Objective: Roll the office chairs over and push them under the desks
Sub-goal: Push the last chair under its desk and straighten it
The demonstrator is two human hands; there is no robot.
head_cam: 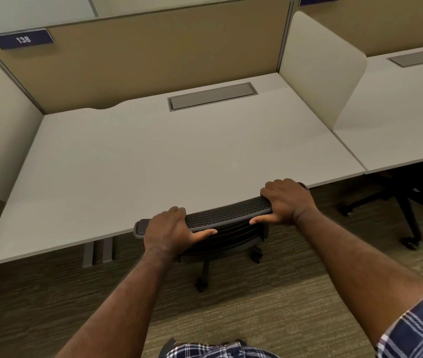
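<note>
While the black mesh chair sits tucked under the white bench, left hand and right hand grip its backrest top, fingers curled over it.

Both arms outstretched, left hand and right hand curled, thumbs underneath.

- Both forearms are bare, both hands ungloved.
- A short plaid sleeve, navy with white stripes, shows at lower right.
- The same plaid shirt front shows at bottom centre.
</note>
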